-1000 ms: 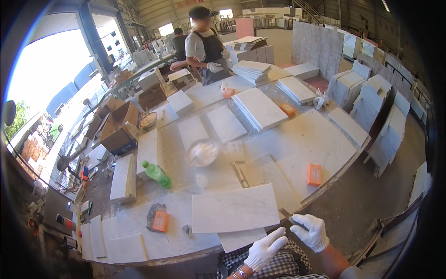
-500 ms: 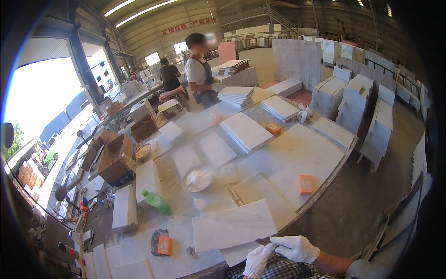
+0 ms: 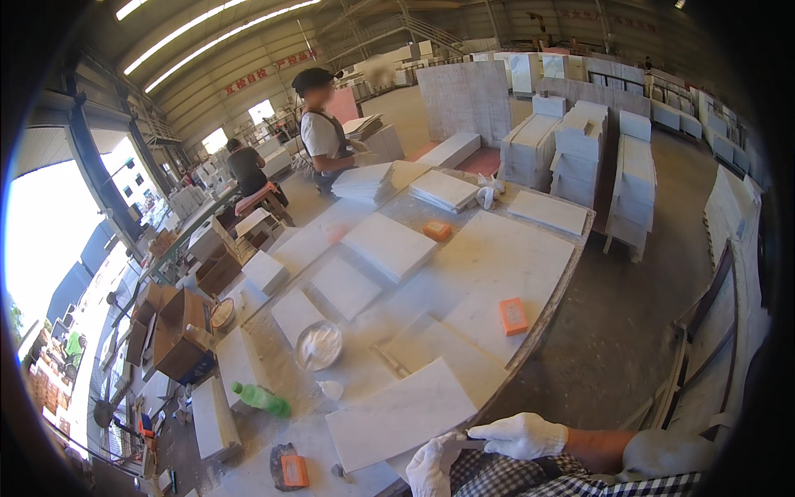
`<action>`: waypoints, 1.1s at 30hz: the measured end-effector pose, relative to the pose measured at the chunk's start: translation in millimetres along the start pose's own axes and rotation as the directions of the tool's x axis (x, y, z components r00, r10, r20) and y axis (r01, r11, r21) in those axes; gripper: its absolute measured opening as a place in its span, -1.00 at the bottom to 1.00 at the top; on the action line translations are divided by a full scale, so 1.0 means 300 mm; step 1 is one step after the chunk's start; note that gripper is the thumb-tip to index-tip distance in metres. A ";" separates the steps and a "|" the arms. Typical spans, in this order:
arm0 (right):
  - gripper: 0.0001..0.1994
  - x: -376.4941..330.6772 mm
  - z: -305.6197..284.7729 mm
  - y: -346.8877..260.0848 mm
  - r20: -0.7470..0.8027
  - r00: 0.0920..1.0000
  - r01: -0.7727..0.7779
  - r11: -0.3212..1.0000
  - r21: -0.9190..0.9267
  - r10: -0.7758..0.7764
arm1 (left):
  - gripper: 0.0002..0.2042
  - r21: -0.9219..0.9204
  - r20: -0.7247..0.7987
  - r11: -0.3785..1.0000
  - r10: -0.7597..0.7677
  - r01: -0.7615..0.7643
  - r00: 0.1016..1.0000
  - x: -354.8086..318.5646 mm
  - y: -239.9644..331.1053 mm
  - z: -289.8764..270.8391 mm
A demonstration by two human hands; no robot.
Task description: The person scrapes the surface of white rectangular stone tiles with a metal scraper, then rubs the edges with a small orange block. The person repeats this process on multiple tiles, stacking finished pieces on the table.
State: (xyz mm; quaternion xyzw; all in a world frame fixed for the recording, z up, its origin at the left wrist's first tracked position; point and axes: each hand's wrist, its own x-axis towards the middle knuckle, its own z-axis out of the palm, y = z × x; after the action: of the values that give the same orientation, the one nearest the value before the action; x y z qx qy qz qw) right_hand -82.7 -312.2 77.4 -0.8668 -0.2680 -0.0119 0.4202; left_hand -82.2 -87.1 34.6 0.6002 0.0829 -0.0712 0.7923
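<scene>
Both of my hands wear white gloves and meet low at the table's near edge. My left hand (image 3: 431,465) is closed, its fingers bent around the near end of a small, thin grey piece (image 3: 465,444) whose kind I cannot make out. Fingers pressed together, my right hand (image 3: 522,435) pinches toward the same piece from the right. Just beyond them lies a long white marble slab (image 3: 402,412), partly over another pale slab. Beside it to the left are an orange block (image 3: 294,470) on a dark pad and a small grey lump (image 3: 340,473).
A bowl of white paste (image 3: 319,345), a green bottle (image 3: 261,398) and stacked slabs (image 3: 389,247) stand on the table. More orange blocks (image 3: 513,316) lie to the right. One person (image 3: 323,132) stands across the table; another (image 3: 246,168) sits farther back. Slab stacks (image 3: 633,186) stand right.
My view has turned right, so the table and room shift left in the picture. My hands stay close together, with the grey piece now showing more plainly between them.
</scene>
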 end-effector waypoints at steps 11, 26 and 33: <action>-0.53 0.066 0.029 0.031 -0.055 0.998 0.032 0.969 0.247 -0.019 | -0.77 0.451 0.133 0.888 0.029 -0.087 0.991 -0.007 -0.020 0.012; -0.54 0.091 0.038 0.082 -0.128 0.986 0.131 0.969 0.208 -0.106 | -0.75 0.179 -0.034 0.959 -0.218 0.221 0.975 0.034 0.087 0.073; -0.55 0.062 0.021 0.112 -0.141 0.990 0.041 0.997 0.063 -0.032 | -0.70 -0.072 -0.009 0.946 -0.317 0.315 0.948 0.044 0.130 0.076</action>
State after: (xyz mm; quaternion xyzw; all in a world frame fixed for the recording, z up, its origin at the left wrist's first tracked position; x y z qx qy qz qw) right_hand -52.2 -315.9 53.7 -0.8447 -0.2540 -0.0714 0.4658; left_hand -59.9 -98.8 74.4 0.5518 0.1886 -0.1881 0.7903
